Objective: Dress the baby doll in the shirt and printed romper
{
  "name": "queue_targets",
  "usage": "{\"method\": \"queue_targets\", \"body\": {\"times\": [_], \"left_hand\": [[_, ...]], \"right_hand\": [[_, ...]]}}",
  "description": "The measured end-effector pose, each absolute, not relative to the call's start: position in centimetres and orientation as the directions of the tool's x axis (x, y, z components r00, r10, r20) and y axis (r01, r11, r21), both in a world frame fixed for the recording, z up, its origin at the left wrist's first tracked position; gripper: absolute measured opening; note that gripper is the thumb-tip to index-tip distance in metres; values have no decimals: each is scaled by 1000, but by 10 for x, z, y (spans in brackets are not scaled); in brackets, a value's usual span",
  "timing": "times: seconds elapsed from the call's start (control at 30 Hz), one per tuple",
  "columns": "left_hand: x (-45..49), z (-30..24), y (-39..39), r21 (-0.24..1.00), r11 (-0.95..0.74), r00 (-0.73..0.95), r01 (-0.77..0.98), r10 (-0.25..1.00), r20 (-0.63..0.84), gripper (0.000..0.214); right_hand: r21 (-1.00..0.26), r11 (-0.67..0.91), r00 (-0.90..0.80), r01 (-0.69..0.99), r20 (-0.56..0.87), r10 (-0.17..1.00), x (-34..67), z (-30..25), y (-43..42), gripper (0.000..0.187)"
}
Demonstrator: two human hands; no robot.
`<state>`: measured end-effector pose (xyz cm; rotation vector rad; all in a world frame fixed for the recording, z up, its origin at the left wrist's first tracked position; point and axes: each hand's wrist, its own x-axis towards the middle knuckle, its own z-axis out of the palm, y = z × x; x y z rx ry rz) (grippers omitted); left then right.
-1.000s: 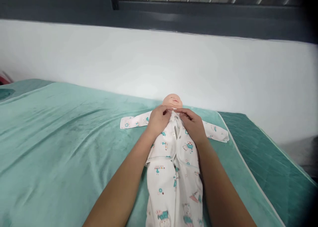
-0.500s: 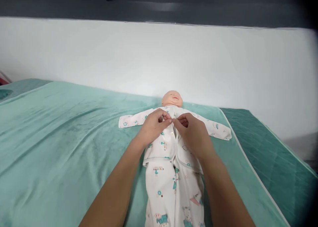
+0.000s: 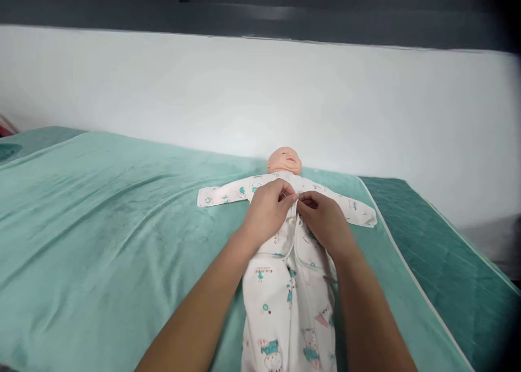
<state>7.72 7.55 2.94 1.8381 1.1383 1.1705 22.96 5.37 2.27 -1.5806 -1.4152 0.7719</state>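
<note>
A baby doll (image 3: pixel 284 160) lies on its back, its head toward the wall and its arms spread to both sides. It wears a white printed baby jacket (image 3: pixel 232 191) and matching white trousers (image 3: pixel 266 312). My left hand (image 3: pixel 271 206) pinches the jacket's front edge at the chest. Right beside it, my right hand (image 3: pixel 323 217) pinches the opposite front edge, with the fingertips of both hands nearly touching. Below them, a small fastening shows on the front opening. The exact bit of cloth between my fingertips is hidden.
A light green blanket (image 3: pixel 122 241) with soft folds lies under the doll. Darker green quilted bedding (image 3: pixel 431 241) shows to the right. Behind the bed stands a white wall (image 3: pixel 244 89), with a dark frame (image 3: pixel 325 13) along its top.
Both hands have shifted slightly right, drawing the jacket's front edges along. The gap at the chest looks narrower, and the lower hem is pulled up and inward.
</note>
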Motion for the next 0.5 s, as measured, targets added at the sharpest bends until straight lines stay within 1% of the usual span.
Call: {"method": "queue_targets", "body": {"times": [0.07, 0.17, 0.23, 0.3, 0.5], "left_hand": [[81, 29, 74, 853, -400, 190, 334, 915, 355, 10], [79, 26, 77, 888, -358, 179, 289, 931, 317, 11], [75, 25, 79, 909, -329, 200, 256, 938, 283, 13], [70, 25, 82, 924, -306, 224, 229, 940, 256, 15], [63, 23, 86, 953, -257, 272, 160, 939, 208, 20]], "right_hand": [[-946, 39, 165, 323, 96, 982, 227, 17, 53, 22], [-995, 50, 161, 90, 64, 985, 225, 11, 53, 29], [-997, 72, 162, 14, 73, 984, 225, 9, 53, 31], [-996, 88, 158, -3, 87, 984, 224, 9, 53, 31], [-995, 91, 138, 42, 96, 986, 225, 9, 52, 31]]}}
